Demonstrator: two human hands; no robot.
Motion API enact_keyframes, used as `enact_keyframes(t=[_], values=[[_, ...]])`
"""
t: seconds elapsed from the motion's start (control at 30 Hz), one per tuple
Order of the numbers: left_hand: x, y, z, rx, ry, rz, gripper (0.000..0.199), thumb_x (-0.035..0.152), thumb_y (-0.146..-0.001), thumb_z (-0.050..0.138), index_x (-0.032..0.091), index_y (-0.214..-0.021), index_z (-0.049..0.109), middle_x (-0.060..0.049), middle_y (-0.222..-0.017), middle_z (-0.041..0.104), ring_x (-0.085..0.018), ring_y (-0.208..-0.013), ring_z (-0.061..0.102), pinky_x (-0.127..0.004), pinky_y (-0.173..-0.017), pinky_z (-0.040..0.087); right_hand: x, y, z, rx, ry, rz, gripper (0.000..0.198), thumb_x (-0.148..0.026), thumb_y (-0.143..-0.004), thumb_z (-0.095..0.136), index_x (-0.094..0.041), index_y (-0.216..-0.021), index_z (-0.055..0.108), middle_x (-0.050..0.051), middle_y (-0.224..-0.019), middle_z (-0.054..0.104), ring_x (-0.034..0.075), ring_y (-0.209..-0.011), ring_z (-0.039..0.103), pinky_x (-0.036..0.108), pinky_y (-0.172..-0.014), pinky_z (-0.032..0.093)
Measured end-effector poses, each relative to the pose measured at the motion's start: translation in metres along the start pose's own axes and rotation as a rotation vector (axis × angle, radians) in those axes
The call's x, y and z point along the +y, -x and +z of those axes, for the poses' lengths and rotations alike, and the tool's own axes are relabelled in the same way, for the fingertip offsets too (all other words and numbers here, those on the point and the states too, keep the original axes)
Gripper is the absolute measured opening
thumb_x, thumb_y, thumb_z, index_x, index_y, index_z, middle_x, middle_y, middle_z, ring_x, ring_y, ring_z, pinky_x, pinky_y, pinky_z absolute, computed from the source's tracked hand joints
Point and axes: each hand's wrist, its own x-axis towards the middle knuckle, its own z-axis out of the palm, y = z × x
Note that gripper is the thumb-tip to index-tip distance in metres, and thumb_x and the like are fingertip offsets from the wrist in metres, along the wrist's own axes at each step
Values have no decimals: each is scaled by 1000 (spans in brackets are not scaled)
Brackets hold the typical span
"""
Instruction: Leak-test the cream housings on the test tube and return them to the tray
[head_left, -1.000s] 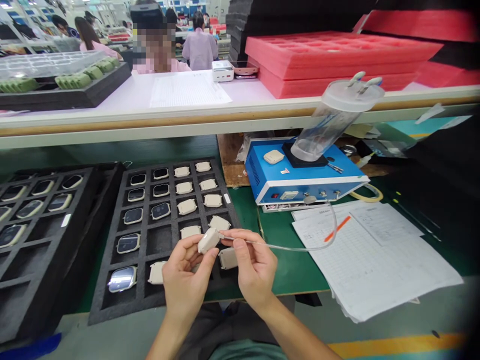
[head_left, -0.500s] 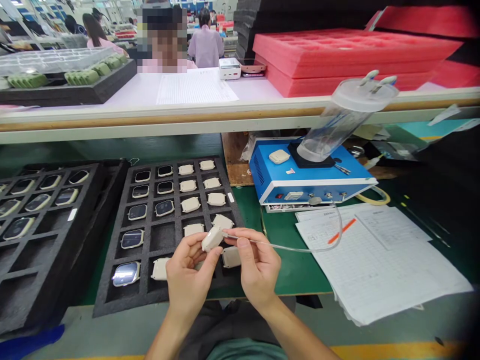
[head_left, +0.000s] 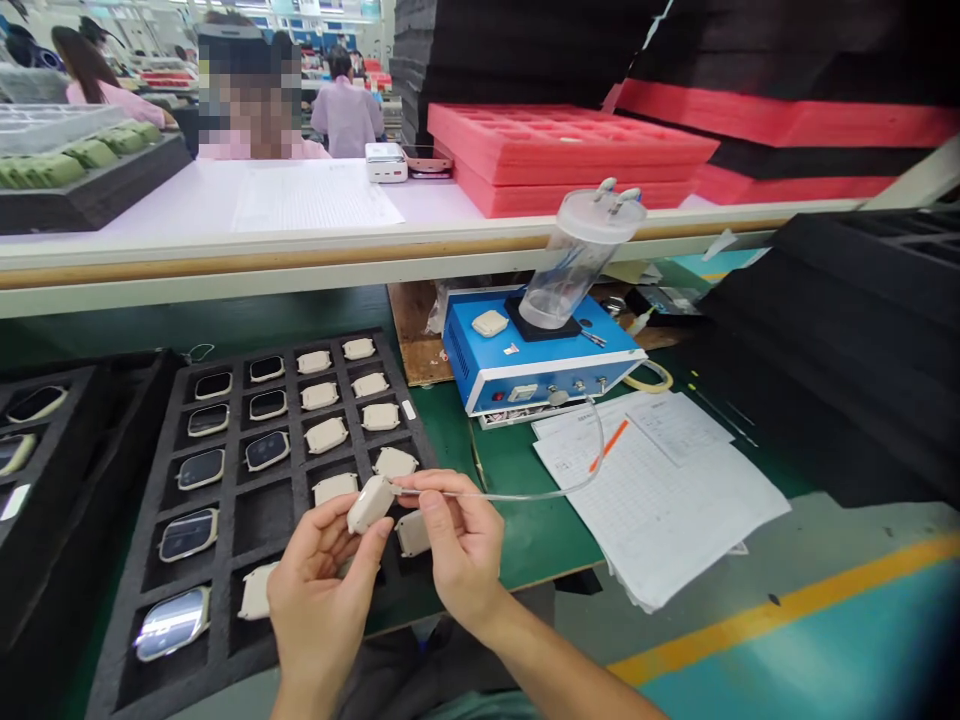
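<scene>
Between the thumb and fingers of my left hand is a cream watch case, tilted on its side. My right hand pinches the end of a clear thin tube, its tip at the right edge of the case; whether it goes in I cannot tell. The tube curves back to the front of a blue control box. Below and left of my hands lies a black foam tray, with dark-screened watches in its left columns and cream cases face down at right.
A clear cylinder and another cream case stand on the blue box. Printed papers lie to the right, with stacked black trays beyond. Above runs a shelf bearing red foam trays. A person sits behind it.
My view has turned to the right, so the bench and both hands sit further left in the picture. The grip on the watch case and tube looks the same.
</scene>
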Motion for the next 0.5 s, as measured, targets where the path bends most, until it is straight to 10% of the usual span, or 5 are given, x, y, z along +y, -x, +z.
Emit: enact_keyframes(t=[0.5], values=[[2, 0, 1, 7, -24, 12, 33, 27, -70, 92, 17, -97, 76, -9, -92, 86, -21, -79, 84, -18, -74, 66, 1, -1, 0, 1, -15, -2, 20, -23, -106, 60, -27, -110, 79, 5, -104, 80, 17, -91, 79, 28, -82, 69]])
